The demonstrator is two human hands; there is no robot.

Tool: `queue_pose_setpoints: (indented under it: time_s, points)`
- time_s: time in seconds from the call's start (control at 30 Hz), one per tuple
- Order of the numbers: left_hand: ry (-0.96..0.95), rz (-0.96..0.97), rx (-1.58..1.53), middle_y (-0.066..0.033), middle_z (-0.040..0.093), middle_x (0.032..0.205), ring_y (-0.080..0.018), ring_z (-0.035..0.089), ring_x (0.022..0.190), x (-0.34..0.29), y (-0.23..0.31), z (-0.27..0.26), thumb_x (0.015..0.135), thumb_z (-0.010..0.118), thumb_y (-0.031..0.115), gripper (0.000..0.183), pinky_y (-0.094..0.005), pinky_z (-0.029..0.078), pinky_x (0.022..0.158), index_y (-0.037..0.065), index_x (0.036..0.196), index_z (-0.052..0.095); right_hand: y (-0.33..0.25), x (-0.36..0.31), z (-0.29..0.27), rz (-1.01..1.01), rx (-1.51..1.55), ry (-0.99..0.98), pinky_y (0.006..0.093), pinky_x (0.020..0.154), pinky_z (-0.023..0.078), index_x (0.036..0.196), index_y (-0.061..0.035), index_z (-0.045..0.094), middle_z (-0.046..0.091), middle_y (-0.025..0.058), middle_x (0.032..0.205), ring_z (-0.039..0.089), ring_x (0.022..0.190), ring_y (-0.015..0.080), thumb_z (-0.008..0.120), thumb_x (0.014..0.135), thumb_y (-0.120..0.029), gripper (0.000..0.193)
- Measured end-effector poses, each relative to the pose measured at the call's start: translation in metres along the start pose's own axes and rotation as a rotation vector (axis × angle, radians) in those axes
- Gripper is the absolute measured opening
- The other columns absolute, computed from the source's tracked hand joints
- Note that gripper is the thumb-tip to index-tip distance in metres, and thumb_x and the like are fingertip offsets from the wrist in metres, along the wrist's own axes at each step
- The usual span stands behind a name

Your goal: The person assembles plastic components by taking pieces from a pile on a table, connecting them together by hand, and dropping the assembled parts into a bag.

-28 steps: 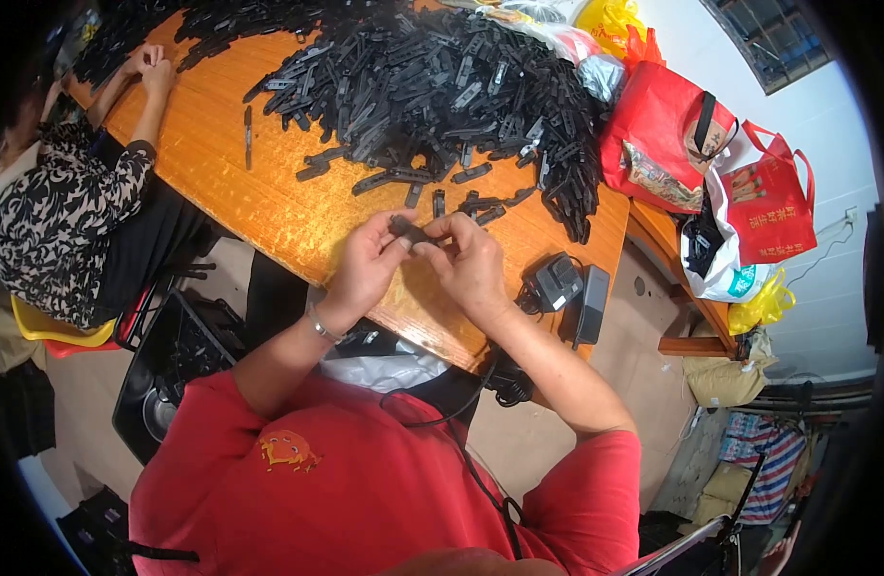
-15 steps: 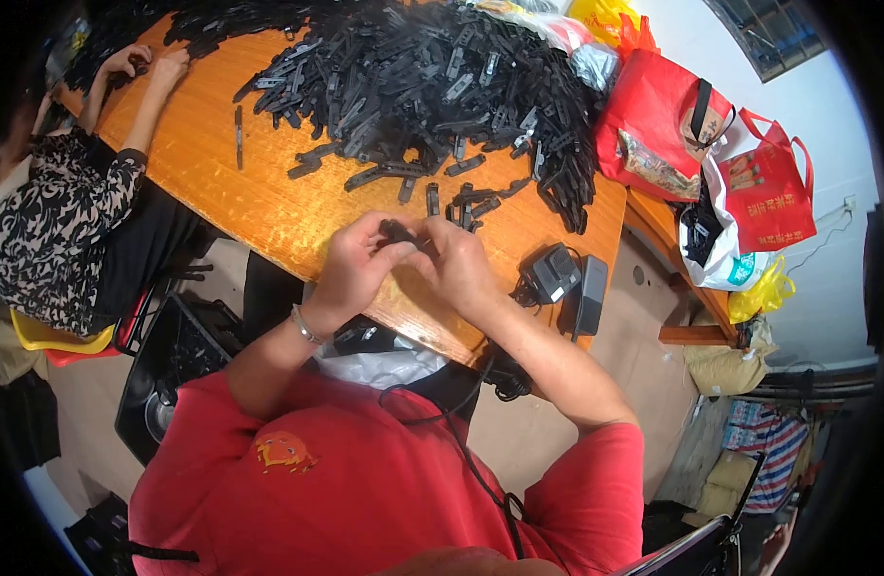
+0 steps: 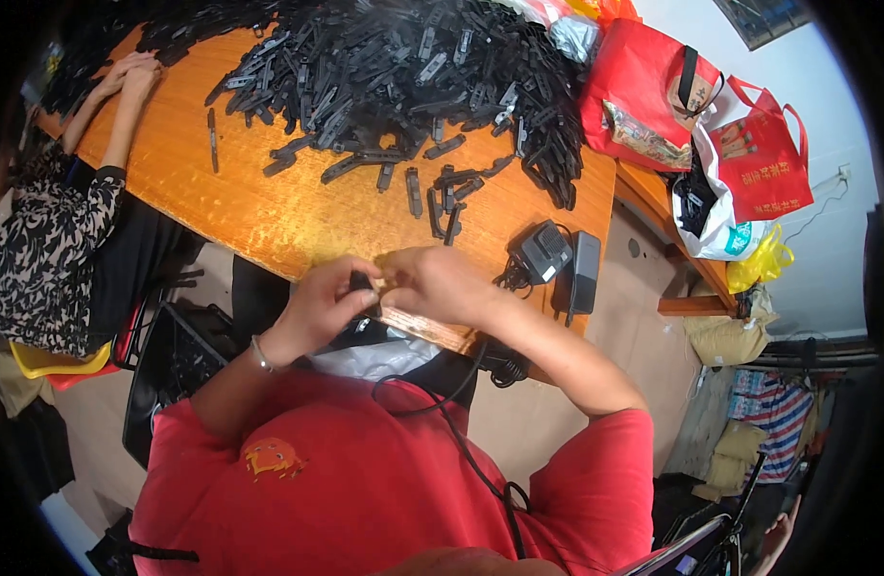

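At the table's near edge my left hand (image 3: 324, 305) pinches a small black plastic part (image 3: 362, 282) between thumb and fingers. Close on its right, my right hand (image 3: 440, 286) is closed with its fingers curled down; what they hold, if anything, is hidden. Beyond both hands a few loose black plastic parts (image 3: 414, 193) lie on the orange wooden table (image 3: 259, 211). Behind them rises a large heap of similar long, narrow black parts (image 3: 365, 86).
Two black box-shaped devices (image 3: 541, 253) with cords sit at the table's right. A dark pen-like stick (image 3: 212, 141) lies left. Red bags (image 3: 643, 91) stand on a bench at right. Another person's hands (image 3: 134, 72) rest at the far left. A black bin (image 3: 178, 355) stands below.
Both my hands have come nearer to me, and the left has drawn away from the right with the black part. The other person's hands have come together.
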State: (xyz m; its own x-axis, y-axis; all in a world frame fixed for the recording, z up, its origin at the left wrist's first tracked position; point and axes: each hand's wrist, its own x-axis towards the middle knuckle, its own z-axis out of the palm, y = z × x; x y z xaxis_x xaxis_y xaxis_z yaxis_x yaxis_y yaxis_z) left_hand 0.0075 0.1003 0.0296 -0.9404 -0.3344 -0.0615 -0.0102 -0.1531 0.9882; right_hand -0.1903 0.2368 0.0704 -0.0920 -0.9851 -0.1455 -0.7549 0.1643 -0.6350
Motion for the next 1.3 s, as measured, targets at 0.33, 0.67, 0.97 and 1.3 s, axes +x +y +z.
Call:
queue_pose_setpoints:
  time_s: [0.33, 0.67, 0.97, 1.3]
  points:
    - [-0.011, 0.467, 0.746, -0.0161, 0.068, 0.101, -0.0377, 0.067, 0.097, 0.026, 0.003, -0.006, 0.090, 0.073, 0.007, 0.026, -0.0423, 0.054, 0.085, 0.003, 0.115, 0.069, 0.086, -0.016, -0.071, 0.237, -0.347, 0.373, 0.0447, 0.079, 0.058, 0.105, -0.0076, 0.077, 0.075, 0.0181, 0.096, 0.072, 0.091, 0.0392, 0.075, 0.089, -0.012, 0.017]
    - [-0.045, 0.607, 1.223, -0.0124, 0.061, 0.115, -0.0325, 0.060, 0.111, 0.141, -0.001, -0.005, 0.085, 0.058, -0.003, 0.029, -0.0452, 0.052, 0.095, 0.004, 0.111, 0.068, 0.112, 0.022, -0.049, 0.151, -0.671, 0.311, 0.0446, 0.083, 0.058, 0.107, -0.0056, 0.073, 0.067, 0.0176, 0.105, 0.068, 0.105, 0.0366, 0.063, 0.088, -0.007, 0.022]
    - [-0.007, 0.646, 1.170, -0.0108, 0.063, 0.098, -0.0317, 0.064, 0.092, 0.137, -0.006, -0.007, 0.085, 0.071, 0.004, 0.016, -0.0372, 0.053, 0.079, 0.003, 0.098, 0.062, 0.083, 0.016, -0.065, 0.363, -0.251, 0.413, 0.0465, 0.088, 0.057, 0.110, -0.0015, 0.071, 0.070, 0.0234, 0.110, 0.071, 0.100, 0.0406, 0.071, 0.089, -0.007, 0.022]
    - [0.136, 0.100, -0.066, -0.0044, 0.067, 0.103, -0.0080, 0.064, 0.085, 0.111, -0.028, 0.020, 0.092, 0.075, -0.005, 0.046, -0.0242, 0.055, 0.076, -0.002, 0.131, 0.052, 0.026, -0.001, -0.031, 0.142, 0.146, 0.521, 0.0448, 0.077, 0.058, 0.117, -0.0023, 0.072, 0.074, 0.0205, 0.098, 0.073, 0.091, 0.0407, 0.077, 0.090, -0.012, 0.029]
